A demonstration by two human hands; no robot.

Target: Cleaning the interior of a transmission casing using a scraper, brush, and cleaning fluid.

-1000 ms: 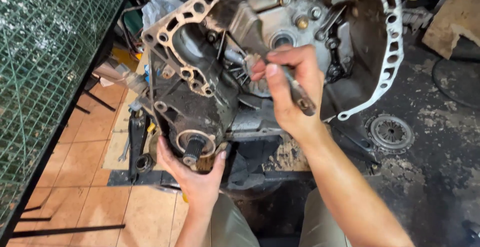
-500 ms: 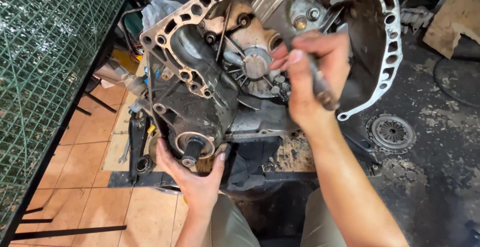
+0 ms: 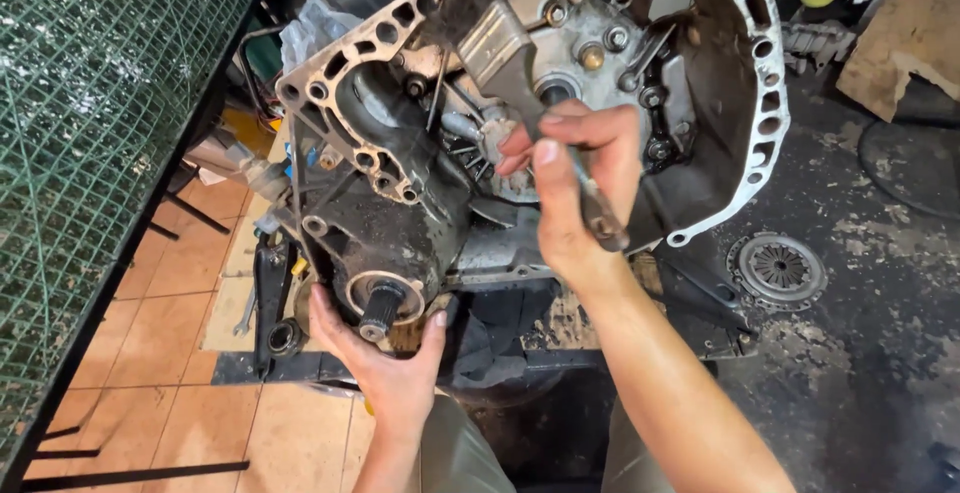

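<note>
A large grimy metal gearbox housing (image 3: 400, 203) with a wide bell-shaped rim (image 3: 765, 103) fills the middle of the view. My left hand (image 3: 385, 353) cups it from below, just under a splined shaft stub (image 3: 378, 310). My right hand (image 3: 575, 188) grips a long flat metal lever (image 3: 500, 48) that reaches up across the bell's inside. The lever's lower end sticks out below my fingers. My fingertips sit beside the central shaft and sleeve (image 3: 495, 143) inside the bell.
A green wire mesh panel (image 3: 90, 153) stands at the left over tan floor tiles. A round clutch disc (image 3: 778, 270) lies on the dark dirty floor at the right. Cardboard (image 3: 895, 48) and bottles sit at the top right. Tools lie under the housing's left side.
My right hand, still gripping the lever, shifted right and up, then came back toward the bell's centre. The lever now stands up across the bell. My left hand stayed under the housing.
</note>
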